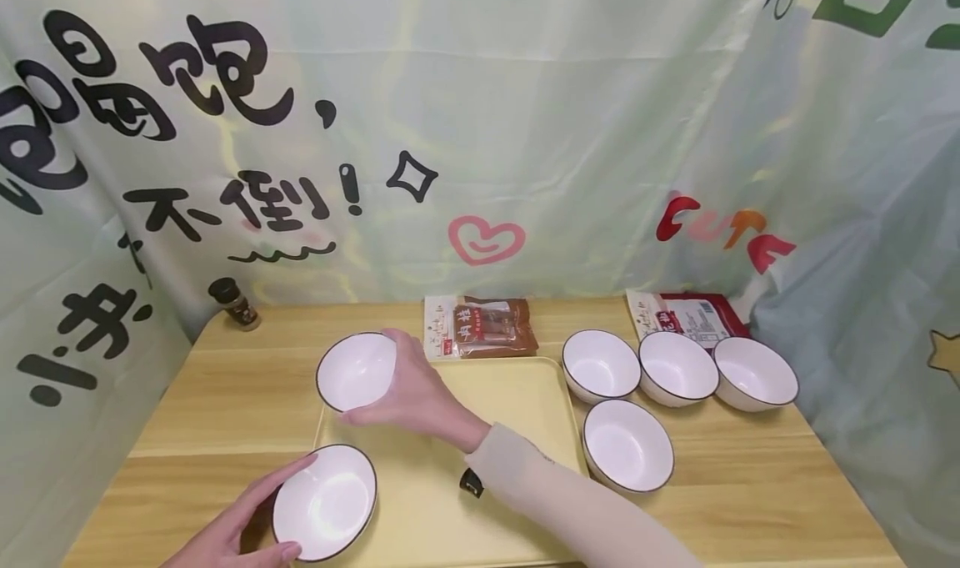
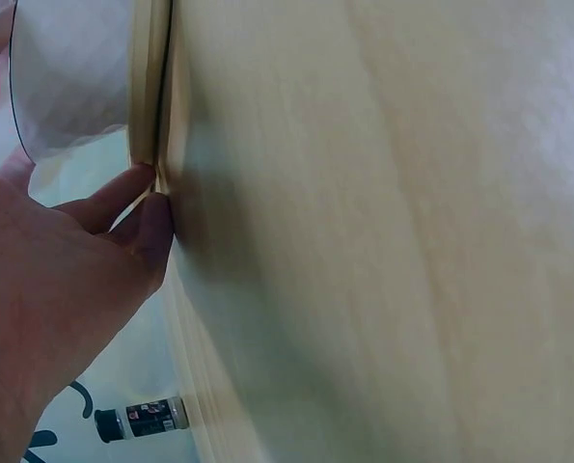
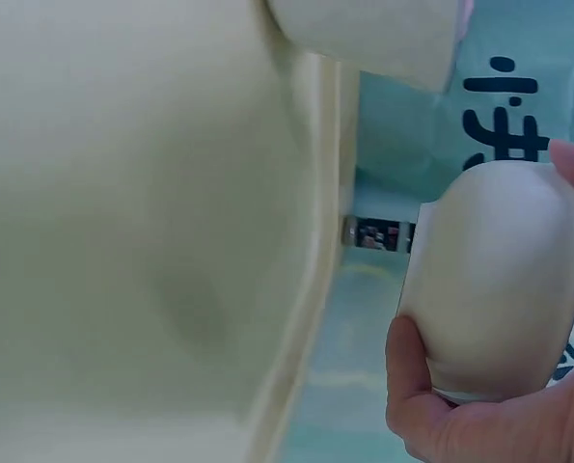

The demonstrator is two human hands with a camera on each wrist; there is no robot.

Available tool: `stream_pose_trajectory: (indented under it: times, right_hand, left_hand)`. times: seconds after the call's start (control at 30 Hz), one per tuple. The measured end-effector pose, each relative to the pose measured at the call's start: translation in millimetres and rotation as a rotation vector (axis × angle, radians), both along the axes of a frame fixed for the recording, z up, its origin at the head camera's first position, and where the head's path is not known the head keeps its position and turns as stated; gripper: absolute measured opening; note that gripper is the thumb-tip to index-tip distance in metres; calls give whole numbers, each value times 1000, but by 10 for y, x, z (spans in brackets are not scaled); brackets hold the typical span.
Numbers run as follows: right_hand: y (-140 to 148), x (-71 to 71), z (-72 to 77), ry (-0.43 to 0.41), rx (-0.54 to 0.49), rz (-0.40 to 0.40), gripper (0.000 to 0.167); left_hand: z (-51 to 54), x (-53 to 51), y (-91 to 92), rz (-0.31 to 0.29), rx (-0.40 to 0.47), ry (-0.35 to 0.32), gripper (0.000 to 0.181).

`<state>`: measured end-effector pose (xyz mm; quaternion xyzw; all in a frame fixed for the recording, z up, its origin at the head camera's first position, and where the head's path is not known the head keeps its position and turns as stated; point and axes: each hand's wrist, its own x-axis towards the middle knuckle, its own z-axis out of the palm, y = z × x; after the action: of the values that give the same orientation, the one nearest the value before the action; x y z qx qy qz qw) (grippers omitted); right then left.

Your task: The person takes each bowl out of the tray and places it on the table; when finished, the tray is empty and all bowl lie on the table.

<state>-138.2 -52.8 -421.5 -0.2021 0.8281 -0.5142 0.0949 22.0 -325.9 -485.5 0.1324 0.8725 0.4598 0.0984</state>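
Note:
My left hand (image 1: 236, 522) holds a white, dark-rimmed bowl (image 1: 327, 501) at the tray's near left, with thumb and fingers on opposite sides. In the left wrist view, this bowl (image 2: 74, 77) overlaps the tray's edge, and some fingertips (image 2: 154, 214) touch near that edge. My right hand (image 1: 427, 393) grips a second white bowl (image 1: 354, 373) by its side, over the tray's far left corner. From the right wrist, that bowl (image 3: 499, 280) appears raised above the tray, its outer wall between thumb and fingers. Beneath both bowls lies the pale yellow tray (image 1: 502, 393).
Right of the tray stand several matching bowls, including a nearer one (image 1: 628, 445) and a far-right one (image 1: 756, 374). Along the back lie a brown spice packet (image 1: 480, 328) and a red packet (image 1: 693, 318). A black-capped jar (image 1: 236, 305) stands far left. Printed cloth (image 1: 570, 134) encloses the table.

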Motion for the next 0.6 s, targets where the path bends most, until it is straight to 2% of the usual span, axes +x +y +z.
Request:
stream_pose_trajectory:
  times: [0.3,0.43,0.6]
  right_hand:
    - [318,85,196,21,-24,-23,127]
    - [515,108,278,23,-40,-22,127]
    - [765,102,362,67,-13,-27,126]
  left_hand:
    - [47,20,18,40,-8,-87,89]
    - [52,23,24,37,-8,-73,87]
    - [27,22,4,4,49,-41,87]
